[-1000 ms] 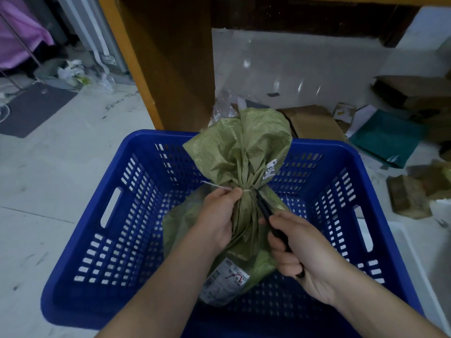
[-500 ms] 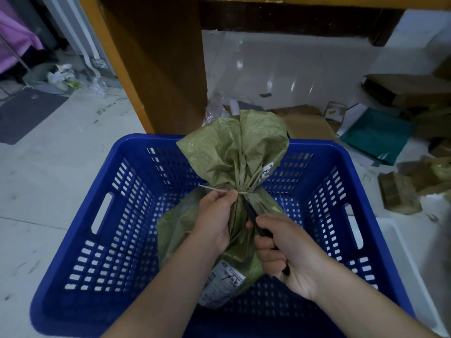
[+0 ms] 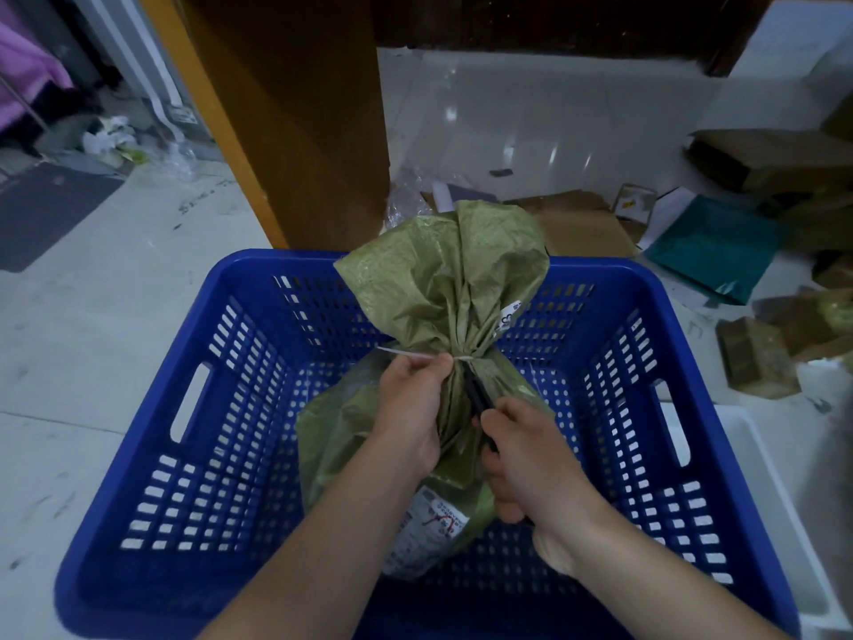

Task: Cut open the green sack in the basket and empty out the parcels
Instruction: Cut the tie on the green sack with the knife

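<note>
**Blade at the tie of the green sack**

The green sack (image 3: 443, 288) stands upright inside the blue basket (image 3: 194, 455), which sits on the pale floor (image 3: 92, 344). Its neck is gathered and bound by a pale cable tie (image 3: 406, 354), whose loose tail sticks out to the left; above the tie the sack's mouth fans open. A white shipping label (image 3: 429, 533) shows low on the sack's near side.

The left hand (image 3: 411, 408) grips the bunched neck just below the tie, its fingers curled around the fabric. The right hand (image 3: 531, 468) is clenched around the handle of a dark cutter (image 3: 477, 392), whose tip points up and reaches the tie at the neck.

Beyond the basket stands a wooden post (image 3: 295, 131), with flattened cardboard (image 3: 581, 224) and a teal mailer (image 3: 711, 247) lying on the floor to the right.
</note>
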`<state>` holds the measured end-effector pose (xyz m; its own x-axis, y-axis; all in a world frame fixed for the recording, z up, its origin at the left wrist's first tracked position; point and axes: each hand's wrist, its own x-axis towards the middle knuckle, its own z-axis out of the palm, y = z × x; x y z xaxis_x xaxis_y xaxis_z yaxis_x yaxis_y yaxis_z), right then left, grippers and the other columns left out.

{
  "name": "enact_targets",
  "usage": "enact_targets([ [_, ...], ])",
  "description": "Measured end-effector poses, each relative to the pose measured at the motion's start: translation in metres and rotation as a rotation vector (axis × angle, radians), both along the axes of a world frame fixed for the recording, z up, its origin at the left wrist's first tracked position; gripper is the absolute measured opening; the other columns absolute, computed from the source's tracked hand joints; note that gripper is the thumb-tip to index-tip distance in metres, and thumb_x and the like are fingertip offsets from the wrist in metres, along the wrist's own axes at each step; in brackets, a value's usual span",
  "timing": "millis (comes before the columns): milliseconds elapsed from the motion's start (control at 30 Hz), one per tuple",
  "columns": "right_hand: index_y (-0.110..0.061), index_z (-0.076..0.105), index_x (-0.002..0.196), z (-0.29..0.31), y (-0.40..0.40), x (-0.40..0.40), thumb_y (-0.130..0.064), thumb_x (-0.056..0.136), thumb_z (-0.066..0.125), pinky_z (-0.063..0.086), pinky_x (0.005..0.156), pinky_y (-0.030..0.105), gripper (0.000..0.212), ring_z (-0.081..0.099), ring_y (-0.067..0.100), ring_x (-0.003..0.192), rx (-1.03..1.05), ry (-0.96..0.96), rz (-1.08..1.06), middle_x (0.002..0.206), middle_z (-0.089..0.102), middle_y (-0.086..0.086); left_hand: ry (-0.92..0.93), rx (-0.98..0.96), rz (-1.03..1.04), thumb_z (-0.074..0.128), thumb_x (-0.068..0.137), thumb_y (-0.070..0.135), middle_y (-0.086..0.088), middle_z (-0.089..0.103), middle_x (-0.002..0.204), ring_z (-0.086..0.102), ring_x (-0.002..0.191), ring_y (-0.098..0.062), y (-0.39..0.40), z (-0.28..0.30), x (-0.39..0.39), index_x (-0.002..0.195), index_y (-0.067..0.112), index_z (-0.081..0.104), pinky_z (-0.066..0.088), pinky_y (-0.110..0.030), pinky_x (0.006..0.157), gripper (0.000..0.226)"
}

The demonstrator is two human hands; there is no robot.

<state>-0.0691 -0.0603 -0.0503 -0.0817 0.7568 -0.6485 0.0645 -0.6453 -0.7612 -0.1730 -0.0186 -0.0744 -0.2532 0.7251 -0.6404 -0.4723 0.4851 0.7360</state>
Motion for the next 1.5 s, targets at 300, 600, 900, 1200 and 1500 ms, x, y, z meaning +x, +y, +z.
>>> enact_targets([
  [300, -0.018, 0.043, 0.072, -0.016, -0.001, 0.001, -0.018, 0.101, 0.04, 0.025, 0.048, 0.025, 0.028, 0.034, 0.015, 0.052, 0.223, -0.239, 0.106, 0.061, 0.036, 0.0, 0.015, 0.003, -0.003, 0.057, 0.094, 0.007, -0.017, 0.065, 0.089, 0.064, 0.081, -0.027, 0.003, -0.004, 0.0, 0.096, 0.005, 0.055, 0.055, -0.04, 0.082, 0.003],
  [600, -0.016, 0.049, 0.075, -0.018, 0.001, 0.004, -0.018, 0.1, 0.041, 0.023, 0.041, 0.02, 0.026, 0.029, 0.007, 0.039, 0.226, -0.206, 0.074, 0.051, 0.035, -0.008, 0.047, 0.003, 0.007, 0.056, 0.094, 0.006, -0.017, 0.063, 0.084, 0.062, 0.074, -0.026, 0.005, -0.006, -0.003, 0.091, 0.006, 0.053, 0.055, -0.036, 0.073, 0.005],
  [900, -0.012, 0.044, 0.076, -0.026, 0.001, -0.001, -0.019, 0.1, 0.041, 0.023, 0.047, 0.023, 0.025, 0.031, 0.013, 0.049, 0.246, -0.214, 0.117, 0.06, 0.033, 0.001, 0.007, -0.029, 0.019, 0.056, 0.094, 0.005, -0.02, 0.064, 0.092, 0.063, 0.084, -0.029, 0.005, -0.007, -0.003, 0.087, 0.006, 0.055, 0.055, -0.042, 0.085, 0.007],
  [1200, -0.019, 0.044, 0.071, -0.025, 0.005, -0.004, -0.017, 0.1, 0.041, 0.024, 0.047, 0.024, 0.029, 0.033, 0.014, 0.049, 0.196, -0.206, 0.048, 0.057, 0.037, -0.001, 0.065, 0.002, 0.034, 0.056, 0.094, 0.006, -0.023, 0.065, 0.101, 0.064, 0.094, -0.033, 0.006, -0.007, 0.004, 0.085, 0.009, 0.056, 0.053, -0.046, 0.091, 0.009],
  [1500, -0.018, 0.042, 0.069, -0.014, 0.015, 0.005, -0.014, 0.101, 0.038, 0.015, 0.031, 0.013, 0.033, 0.022, 0.006, 0.029, -0.009, 0.123, -0.025, 0.042, 0.029, -0.006, 0.005, 0.017, 0.036, 0.053, 0.096, 0.005, -0.019, 0.061, 0.092, 0.061, 0.084, -0.03, 0.007, -0.011, 0.002, 0.086, 0.01, 0.049, 0.055, -0.044, 0.082, 0.011],
])
